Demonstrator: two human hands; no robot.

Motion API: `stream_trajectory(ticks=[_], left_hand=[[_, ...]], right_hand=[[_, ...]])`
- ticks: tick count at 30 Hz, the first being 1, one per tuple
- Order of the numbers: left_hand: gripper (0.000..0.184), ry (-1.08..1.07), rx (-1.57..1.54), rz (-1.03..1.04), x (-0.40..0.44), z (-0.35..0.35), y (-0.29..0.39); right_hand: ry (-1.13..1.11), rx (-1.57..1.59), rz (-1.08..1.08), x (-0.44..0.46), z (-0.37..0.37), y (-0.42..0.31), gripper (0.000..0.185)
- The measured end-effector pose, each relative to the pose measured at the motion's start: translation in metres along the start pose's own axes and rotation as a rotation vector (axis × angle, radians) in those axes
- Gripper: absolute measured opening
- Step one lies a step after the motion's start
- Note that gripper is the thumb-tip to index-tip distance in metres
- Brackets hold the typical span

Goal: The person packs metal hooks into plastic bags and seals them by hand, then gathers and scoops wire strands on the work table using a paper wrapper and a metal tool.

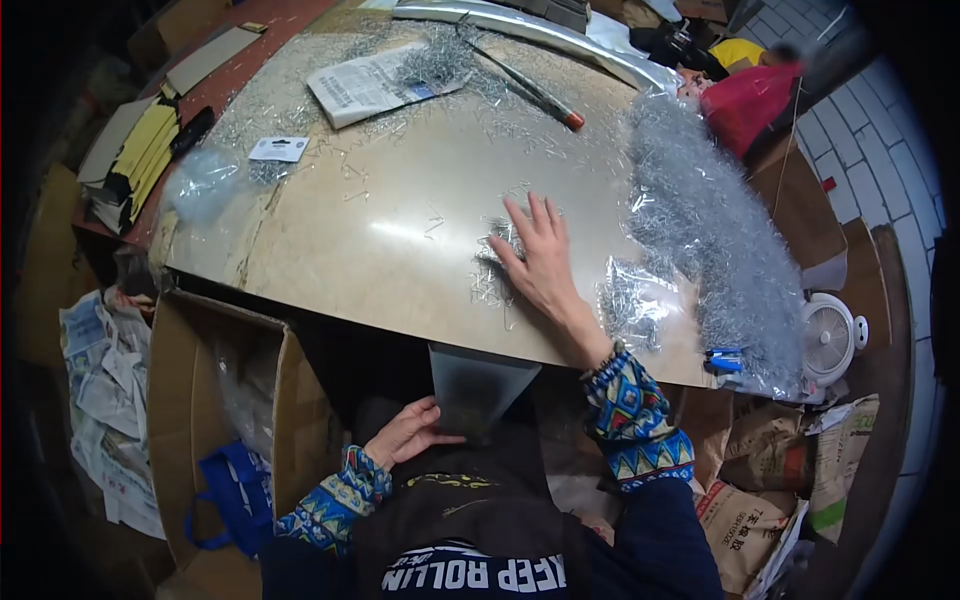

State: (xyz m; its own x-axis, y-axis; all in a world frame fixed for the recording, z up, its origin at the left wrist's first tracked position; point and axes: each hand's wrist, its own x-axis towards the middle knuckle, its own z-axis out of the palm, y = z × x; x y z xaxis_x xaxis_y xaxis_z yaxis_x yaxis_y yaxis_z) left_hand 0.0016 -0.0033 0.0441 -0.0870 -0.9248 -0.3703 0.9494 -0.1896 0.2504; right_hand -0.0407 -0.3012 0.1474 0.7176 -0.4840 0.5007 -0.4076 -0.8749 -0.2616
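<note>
My right hand [540,258] lies on the table [400,290] with its fingers spread over a small pile of thin metal pieces [490,280]. Below the table's front edge, my left hand [405,432] is at a translucent plastic bag [482,385], its fingers pressed on the bag's lower left side. More loose metal pieces [440,60] are scattered at the back. On the right side lies a big heap of filled clear bags [735,240], with one small filled bag [635,300] nearer my right wrist.
Newspaper [360,85] and a red-tipped tool [573,120] lie farther back. A blue stapler [723,360] sits by the right front edge, near a white fan [828,338]. An open cardboard box [285,400] stands lower left; paper sacks [745,530] lie lower right.
</note>
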Motion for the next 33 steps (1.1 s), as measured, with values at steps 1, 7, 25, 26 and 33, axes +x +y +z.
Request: stream_trajectory(ticks=[1,7,25,26,33], left_hand=[[0.031,-0.047,-0.101,-0.030,-0.001,0.009,0.001],[0.016,0.036,0.350,-0.073,0.009,-0.048,-0.013],[0.035,0.088,0.469,-0.159,0.017,-0.048,-0.024],[0.035,0.064,0.452,-0.181,0.016,-0.043,-0.020],[0.035,0.101,0.365,-0.169,0.008,-0.027,-0.012]], right_hand=[[-0.051,0.019,-0.024,-0.003,0.002,-0.004,0.046],[-0.167,0.098,-0.025,-0.044,0.011,-0.051,0.044],[-0.233,0.148,-0.124,-0.055,-0.009,-0.041,0.043],[-0.220,0.140,-0.127,-0.052,-0.005,-0.038,0.042],[-0.328,0.607,0.184,-0.077,-0.045,-0.071,0.032]])
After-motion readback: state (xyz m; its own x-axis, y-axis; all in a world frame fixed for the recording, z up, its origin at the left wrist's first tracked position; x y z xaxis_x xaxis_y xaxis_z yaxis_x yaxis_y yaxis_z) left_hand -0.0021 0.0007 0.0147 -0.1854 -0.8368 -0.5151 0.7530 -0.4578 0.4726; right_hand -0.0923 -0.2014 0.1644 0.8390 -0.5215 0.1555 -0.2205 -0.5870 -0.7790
